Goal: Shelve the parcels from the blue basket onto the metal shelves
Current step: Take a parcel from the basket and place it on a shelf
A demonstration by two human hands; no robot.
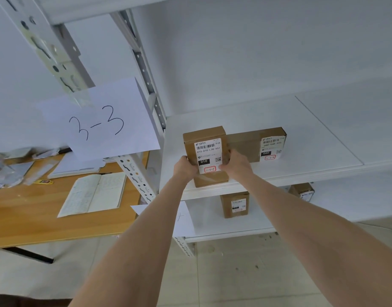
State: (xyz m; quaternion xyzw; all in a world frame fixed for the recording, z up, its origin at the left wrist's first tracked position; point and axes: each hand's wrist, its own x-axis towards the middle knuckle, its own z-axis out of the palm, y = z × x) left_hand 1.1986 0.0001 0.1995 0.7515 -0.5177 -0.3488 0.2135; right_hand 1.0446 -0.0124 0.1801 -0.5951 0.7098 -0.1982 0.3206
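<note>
A brown cardboard parcel (205,138) with a white "010" label rests on the white metal shelf (301,134), near its front left corner. My left hand (184,168) grips its left side and my right hand (236,163) grips its right side. Just behind and to the right lies a second, flatter parcel (252,144) with a "060" label, touching the first. The blue basket is out of view.
A paper sign reading "3-3" (102,122) hangs from the shelf upright (144,69) at left. The lower shelf (212,220) holds two more parcels (234,204) (301,189). A wooden table (24,216) with an open notebook (95,193) stands to the left.
</note>
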